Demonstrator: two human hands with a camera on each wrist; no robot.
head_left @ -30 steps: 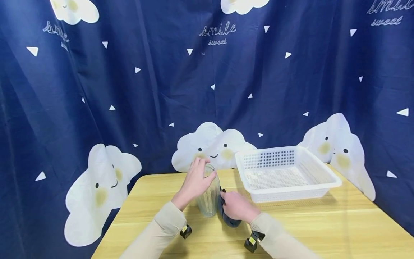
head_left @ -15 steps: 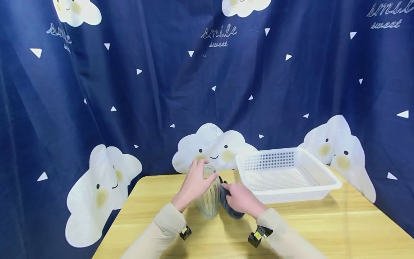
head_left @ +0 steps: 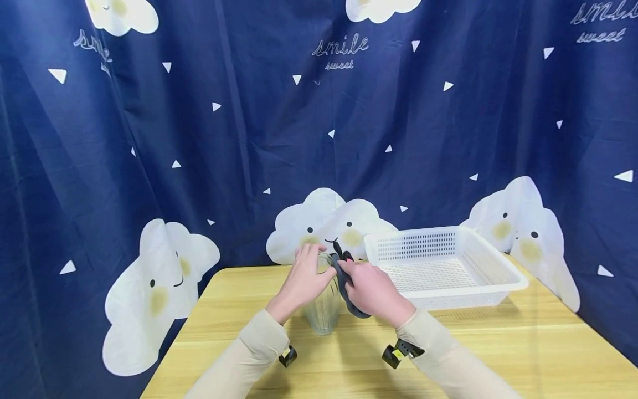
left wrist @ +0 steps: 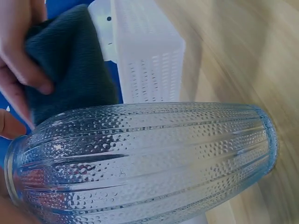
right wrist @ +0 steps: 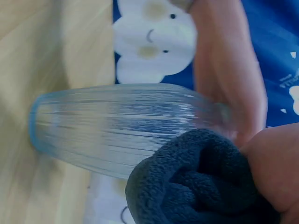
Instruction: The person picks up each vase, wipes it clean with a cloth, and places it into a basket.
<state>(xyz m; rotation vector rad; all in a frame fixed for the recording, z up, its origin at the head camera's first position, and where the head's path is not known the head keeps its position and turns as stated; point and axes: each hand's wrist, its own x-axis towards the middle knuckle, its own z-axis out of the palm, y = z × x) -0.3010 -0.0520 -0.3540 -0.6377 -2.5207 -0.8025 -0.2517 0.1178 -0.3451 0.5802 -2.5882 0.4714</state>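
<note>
A clear ribbed glass vase (head_left: pixel 323 316) stands on the table. Curled around its upper part near the rim is my left hand (head_left: pixel 305 282). My right hand (head_left: pixel 371 291) grips a bunched dark grey cloth (head_left: pixel 349 293) close beside the vase's mouth. Sticking up past the right fingers is a small black piece (head_left: pixel 338 249) with a bit of red. From the left wrist, the cloth (left wrist: pixel 74 70) shows with towel-like texture next to the dimpled glass vase (left wrist: pixel 154 158). In the right wrist view the folded cloth (right wrist: pixel 187 186) overlaps the vase's upper side.
A white perforated plastic basket (head_left: pixel 443 293) stands at the right rear of the wooden table (head_left: pixel 448 354). Behind the table hangs a dark blue curtain (head_left: pixel 249 138) with cloud prints. Each wrist carries a small black camera on a strap.
My right hand has raised the dark grey cloth from beside the vase's lower body to its rim. The left hand keeps its hold on the vase.
</note>
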